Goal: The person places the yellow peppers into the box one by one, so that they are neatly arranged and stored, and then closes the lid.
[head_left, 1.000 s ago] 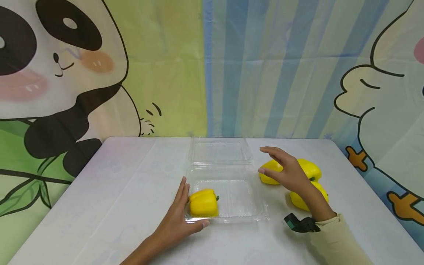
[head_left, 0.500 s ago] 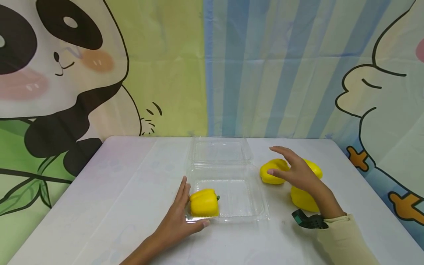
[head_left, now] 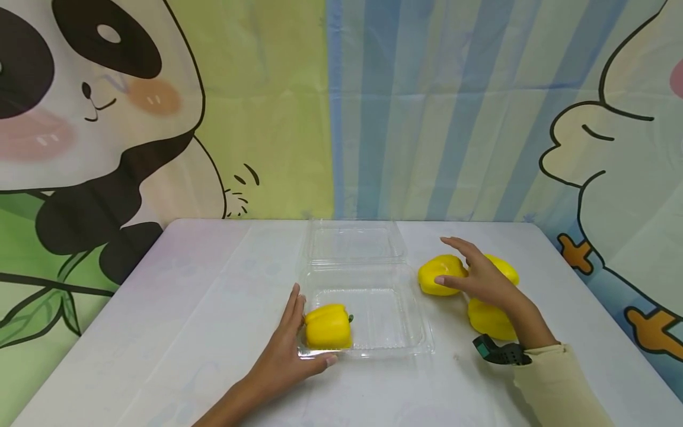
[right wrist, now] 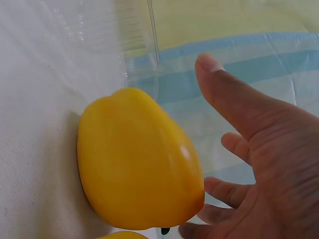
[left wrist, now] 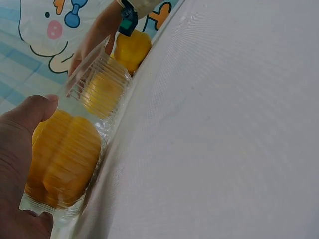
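Right hand (head_left: 482,283) has shifted rightward over past second, away from clear plastic hinged box (head_left: 381,320); fingers and thumb spread, nothing gripped; contact with nearest loose glossy yellow bell pepper (head_left: 433,277) cannot be told. Judged: hand positioned at loose stock, no pepper in transit. Left hand (head_left: 288,350) rests at box's front left corner, fingers straight. Boxed yellow lobed pepper (head_left: 326,327) lies on side, front left, green stem (head_left: 350,318) facing right.

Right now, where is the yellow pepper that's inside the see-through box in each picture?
Head: the pepper is low, just left of centre, beside the left hand.
Left wrist: the pepper is at lower left.
Right wrist: not in it.
Shared landmark: the see-through box, in all three; faint, upper left in right wrist.
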A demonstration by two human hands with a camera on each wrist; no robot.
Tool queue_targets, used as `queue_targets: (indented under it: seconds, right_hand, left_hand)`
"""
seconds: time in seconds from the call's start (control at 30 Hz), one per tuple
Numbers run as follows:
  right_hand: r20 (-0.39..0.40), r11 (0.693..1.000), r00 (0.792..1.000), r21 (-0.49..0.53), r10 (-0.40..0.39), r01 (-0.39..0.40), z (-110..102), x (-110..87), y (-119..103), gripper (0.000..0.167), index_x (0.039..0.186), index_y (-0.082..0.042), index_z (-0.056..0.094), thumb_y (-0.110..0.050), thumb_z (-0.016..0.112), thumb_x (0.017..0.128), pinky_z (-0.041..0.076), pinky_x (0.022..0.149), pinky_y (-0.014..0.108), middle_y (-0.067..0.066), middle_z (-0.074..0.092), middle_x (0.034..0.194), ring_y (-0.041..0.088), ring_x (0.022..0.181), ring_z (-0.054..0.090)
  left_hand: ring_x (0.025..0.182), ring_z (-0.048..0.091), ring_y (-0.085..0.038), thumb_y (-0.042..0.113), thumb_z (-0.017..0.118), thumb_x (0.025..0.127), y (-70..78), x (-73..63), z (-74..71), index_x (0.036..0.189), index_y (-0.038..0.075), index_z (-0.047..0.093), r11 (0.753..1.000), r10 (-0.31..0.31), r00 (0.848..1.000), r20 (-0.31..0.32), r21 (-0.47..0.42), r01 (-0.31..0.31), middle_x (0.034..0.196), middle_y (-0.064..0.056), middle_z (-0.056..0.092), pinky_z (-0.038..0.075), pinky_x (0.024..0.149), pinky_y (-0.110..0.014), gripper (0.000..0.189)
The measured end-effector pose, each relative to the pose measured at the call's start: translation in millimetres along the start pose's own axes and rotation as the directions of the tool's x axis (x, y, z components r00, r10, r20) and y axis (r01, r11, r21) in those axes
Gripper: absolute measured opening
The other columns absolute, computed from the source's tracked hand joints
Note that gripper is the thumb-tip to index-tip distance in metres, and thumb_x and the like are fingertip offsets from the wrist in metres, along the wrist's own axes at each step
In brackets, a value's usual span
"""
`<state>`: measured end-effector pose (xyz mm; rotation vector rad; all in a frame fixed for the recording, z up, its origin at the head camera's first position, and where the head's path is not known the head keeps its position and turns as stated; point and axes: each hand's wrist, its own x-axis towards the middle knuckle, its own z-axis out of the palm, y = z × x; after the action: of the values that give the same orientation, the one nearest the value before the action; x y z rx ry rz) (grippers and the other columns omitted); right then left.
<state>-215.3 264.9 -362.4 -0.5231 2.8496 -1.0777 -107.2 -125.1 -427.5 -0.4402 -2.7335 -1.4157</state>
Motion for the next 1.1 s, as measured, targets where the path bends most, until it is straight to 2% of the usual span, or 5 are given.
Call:
queue_targets:
  seconds: [0.3,0.47,0.7,0.9,1.1]
  right_hand:
    - [0.058,0.995,0.994,-0.049,0.092,-0.090,4.1,-2.7,4.1,0.083,0.151,-0.012,0.034,-0.040,0.075,0.085,0.032,0.101,0.067,0.023,0.031,0.152,0.047,0.129,0.037]
    - [0.065,0.996,0.996,-0.073,0.060,-0.055,4.5,-2.2,8.2,0.072,0.146,-0.007,0.043,-0.032,0.075,0.086,0.036,0.101,0.062,0.021,0.036,0.149,0.042,0.128,0.040]
    - [0.052,0.994,0.997,-0.096,0.053,-0.048,4.3,-1.0,6.6,0.072,0.145,-0.004,0.045,-0.033,0.075,0.086,0.040,0.099,0.060,0.022,0.039,0.147,0.042,0.126,0.043]
    - [0.051,0.993,0.997,-0.108,0.060,-0.054,5.5,-0.4,6.1,0.073,0.145,-0.004,0.044,-0.035,0.075,0.086,0.042,0.097,0.059,0.023,0.041,0.145,0.042,0.124,0.044]
    - [0.039,0.993,0.998,-0.107,0.051,-0.046,5.9,0.2,5.9,0.074,0.145,-0.004,0.044,-0.038,0.074,0.086,0.041,0.097,0.060,0.023,0.042,0.145,0.042,0.126,0.043]
  left_hand:
    - [0.143,0.022,-0.028,0.049,0.085,0.069,1.1,-0.6,-0.1,0.158,0.018,0.003,1.000,-0.012,1.000,0.006,-0.001,0.012,0.161,0.012,-0.007,0.024,0.109,-0.054,0.124]
    - [0.144,0.021,-0.028,0.049,0.085,0.070,1.7,-0.7,-0.7,0.158,0.018,0.003,1.000,-0.023,1.000,0.011,-0.006,0.023,0.161,0.013,-0.008,0.023,0.109,-0.055,0.124]
    - [0.142,0.026,-0.030,0.048,0.086,0.069,0.3,-0.1,0.0,0.157,0.023,0.001,1.000,-0.007,1.000,0.001,-0.008,0.007,0.163,0.003,-0.003,0.026,0.108,-0.056,0.125]
    - [0.141,0.028,-0.030,0.048,0.086,0.069,-0.4,-0.1,0.1,0.157,0.026,-0.001,1.000,-0.007,1.000,-0.002,-0.018,0.007,0.163,0.003,-0.002,0.025,0.108,-0.057,0.125]
    - [0.141,0.028,-0.030,0.049,0.085,0.069,-0.4,-0.5,-0.2,0.157,0.023,0.001,1.000,-0.007,1.000,-0.001,-0.014,0.007,0.163,0.004,-0.003,0.025,0.108,-0.057,0.124]
